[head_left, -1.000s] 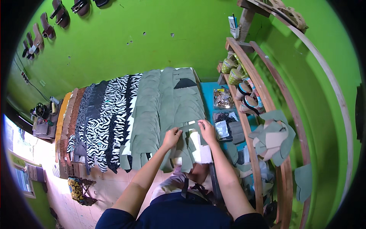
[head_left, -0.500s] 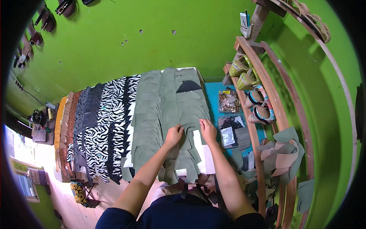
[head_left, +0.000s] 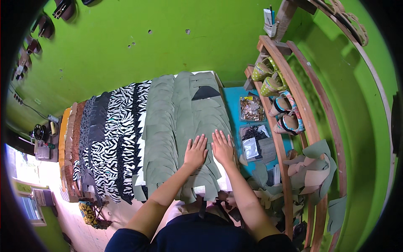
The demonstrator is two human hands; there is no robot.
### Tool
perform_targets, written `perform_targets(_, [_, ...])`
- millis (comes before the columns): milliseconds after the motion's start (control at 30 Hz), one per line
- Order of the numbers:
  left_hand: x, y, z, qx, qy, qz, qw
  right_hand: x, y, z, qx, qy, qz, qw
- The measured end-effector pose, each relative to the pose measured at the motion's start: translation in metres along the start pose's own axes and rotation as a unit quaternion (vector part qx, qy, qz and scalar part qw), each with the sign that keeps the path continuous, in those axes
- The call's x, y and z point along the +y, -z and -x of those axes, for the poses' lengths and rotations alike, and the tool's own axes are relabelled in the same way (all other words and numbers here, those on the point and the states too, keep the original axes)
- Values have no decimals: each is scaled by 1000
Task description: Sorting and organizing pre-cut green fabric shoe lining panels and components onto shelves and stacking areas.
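Observation:
Overlapping rows of grey-green cut pieces point(head_left: 161, 126), which look like leather or synthetic sheet, cover the right part of a long table. My left hand point(head_left: 196, 152) lies flat on the rightmost rows, fingers stretched out and pointing away from me. Beside it, my right hand point(head_left: 222, 148) also rests flat with its fingers extended, close to the table's right side. Neither hand holds anything. A single black piece point(head_left: 206, 93) lies among the green ones farther off. Left of them run rows of zebra-print pieces point(head_left: 112, 147).
Dark, brown and orange rows point(head_left: 65, 143) continue leftward, near a sewing machine point(head_left: 40, 133). On the blue surface at right sit a box of metal bits point(head_left: 252, 109) and a box of dark parts point(head_left: 254, 140). A wooden rack point(head_left: 289, 88) holds shoes point(head_left: 289, 122) and scraps point(head_left: 315, 168).
Both hands have gone from bent, pinched fingers at the green pieces' edges to flat, outstretched fingers. They have come closer together, and the right hand has moved left. The view has shifted slightly.

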State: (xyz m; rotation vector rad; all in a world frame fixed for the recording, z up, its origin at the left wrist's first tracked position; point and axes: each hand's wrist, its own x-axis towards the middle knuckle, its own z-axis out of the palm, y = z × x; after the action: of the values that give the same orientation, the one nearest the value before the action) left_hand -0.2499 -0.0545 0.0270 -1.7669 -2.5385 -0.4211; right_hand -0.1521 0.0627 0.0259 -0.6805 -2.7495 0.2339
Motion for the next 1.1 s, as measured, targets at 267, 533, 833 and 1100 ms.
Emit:
perform_targets(267, [26,16,3,-10,7,17,1000,-11,19,21,38,4,-47,998])
perform_targets(533, [89,31,9,47,-78,108,990,-3,54,75,157,-87,-135,974])
perform_targets(833, [195,-2,85,6,-226,207,952,14,67,238,156,-227,-97,956])
perform_targets(1100, [247,-49,132,-140,-259,164,942,32,64,335,126,-321,-74,936])
